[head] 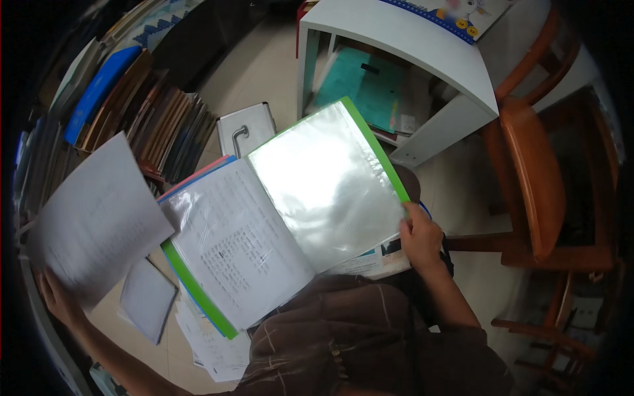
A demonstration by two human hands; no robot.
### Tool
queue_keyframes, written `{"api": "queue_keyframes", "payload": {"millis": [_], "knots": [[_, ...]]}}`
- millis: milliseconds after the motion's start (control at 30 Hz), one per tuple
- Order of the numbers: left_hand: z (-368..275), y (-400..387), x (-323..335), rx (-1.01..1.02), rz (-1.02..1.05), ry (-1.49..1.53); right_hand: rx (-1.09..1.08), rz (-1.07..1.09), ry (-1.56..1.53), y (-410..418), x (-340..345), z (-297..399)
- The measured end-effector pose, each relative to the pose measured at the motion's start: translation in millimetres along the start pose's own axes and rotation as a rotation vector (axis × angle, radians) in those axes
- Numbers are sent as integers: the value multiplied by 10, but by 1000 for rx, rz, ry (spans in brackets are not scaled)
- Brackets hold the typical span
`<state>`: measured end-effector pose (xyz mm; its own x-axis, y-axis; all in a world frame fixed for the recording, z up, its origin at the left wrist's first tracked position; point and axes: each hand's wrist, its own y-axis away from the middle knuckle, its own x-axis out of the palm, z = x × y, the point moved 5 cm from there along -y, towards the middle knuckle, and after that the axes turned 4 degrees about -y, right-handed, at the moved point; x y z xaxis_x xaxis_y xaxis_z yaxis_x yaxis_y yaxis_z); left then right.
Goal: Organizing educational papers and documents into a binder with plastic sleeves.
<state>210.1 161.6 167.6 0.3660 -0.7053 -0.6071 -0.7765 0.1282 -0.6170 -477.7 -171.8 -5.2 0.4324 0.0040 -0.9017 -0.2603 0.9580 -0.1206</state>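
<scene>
Across my lap lies an open display book with green covers (379, 148). Its right side shows a shiny clear plastic sleeve (317, 183) with no printed sheet visible in it. On the left side, a sleeve holds a page of writing (237, 252). My right hand (422, 237) grips the lower right edge of the green cover. Out to the left, my left hand (62, 299) holds a white printed sheet (99, 213), slightly blurred and raised off the book. Pink and blue folder edges (198, 175) stick out beneath the display book.
Stacked books and folders (158, 123) line the left side. A silver case with a handle (247, 123) stands on the tiled floor ahead. Beyond is a white shelf unit (396, 29) containing a teal folder (361, 89). Wooden chairs (532, 178) stand right; loose papers (218, 354) lie lower left.
</scene>
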Motion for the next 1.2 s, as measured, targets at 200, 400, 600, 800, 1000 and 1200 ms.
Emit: {"api": "queue_keyframes", "payload": {"millis": [200, 400, 600, 800, 1000, 1200], "knots": [[936, 346, -434, -306, 80, 101, -512, -21, -281, -415, 191, 884], [1453, 597, -552, -431, 53, 181, -932, 325, -300, -488, 1129, 1562], [2448, 883, -1009, -515, 52, 124, -587, -12, 250, -1369, 988, 1110], [2529, 1066, -966, -565, 83, -14, -459, -68, 67, -1992, 593, 994], [2606, 1187, -881, -597, 87, 95, -537, 167, -49, -2291, 760, 1104], [2782, 1176, -914, -583, 114, 221, -757, 114, -8, -2390, 691, 1286]]}}
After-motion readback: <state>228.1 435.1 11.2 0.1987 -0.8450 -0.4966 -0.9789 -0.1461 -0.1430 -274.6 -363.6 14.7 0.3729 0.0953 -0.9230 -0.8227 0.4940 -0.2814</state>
